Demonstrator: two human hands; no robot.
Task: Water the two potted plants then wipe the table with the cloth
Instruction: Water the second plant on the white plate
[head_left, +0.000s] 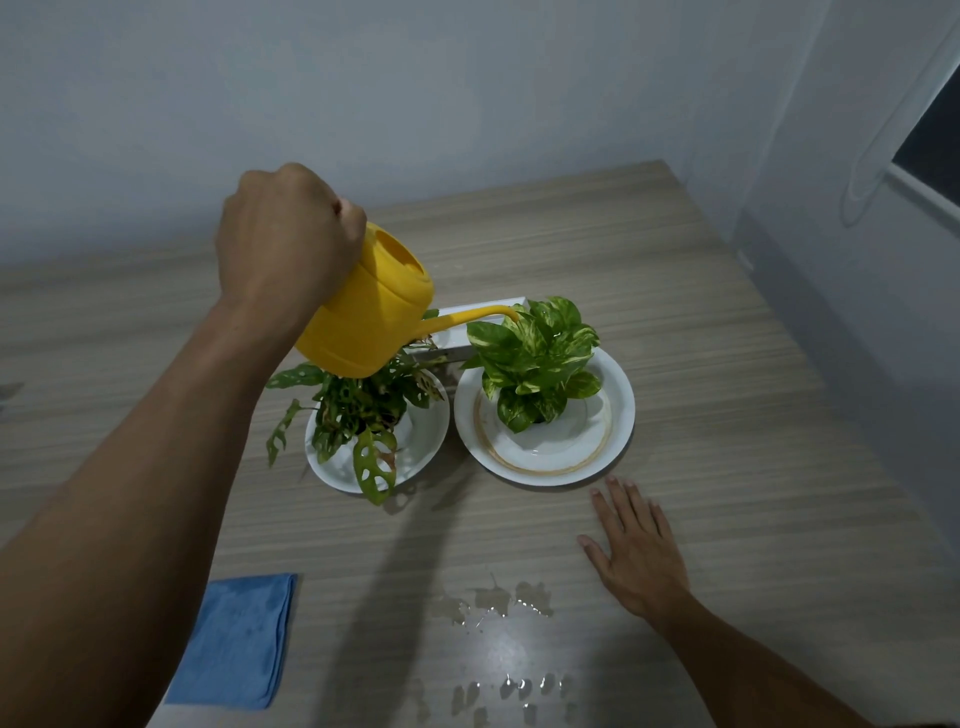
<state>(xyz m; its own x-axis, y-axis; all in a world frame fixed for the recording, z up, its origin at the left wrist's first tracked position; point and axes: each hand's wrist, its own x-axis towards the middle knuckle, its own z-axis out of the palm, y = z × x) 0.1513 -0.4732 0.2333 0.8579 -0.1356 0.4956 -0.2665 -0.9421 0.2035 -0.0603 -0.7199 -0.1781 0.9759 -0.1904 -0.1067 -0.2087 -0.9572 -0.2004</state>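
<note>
The yellow watering can (371, 312) hangs tilted over the table (727, 415), its spout tip above the pothos (537, 358) on its white plate (618, 410) — the left hand (285, 244) fisted round the handle. Light plastic, probably; sloshing water shifts its weight. The right hand (636, 545) lies flat, open. The soft blue cloth (241, 639) waits near the spilled puddles (498, 603).

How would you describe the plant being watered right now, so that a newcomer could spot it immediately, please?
On the wooden table, two potted plants stand side by side in white saucers. Take the plant on the right, under the spout of the yellow watering can. Its leaves are broad, whole and yellow-streaked, while the left plant has darker leaves full of holes.
</note>
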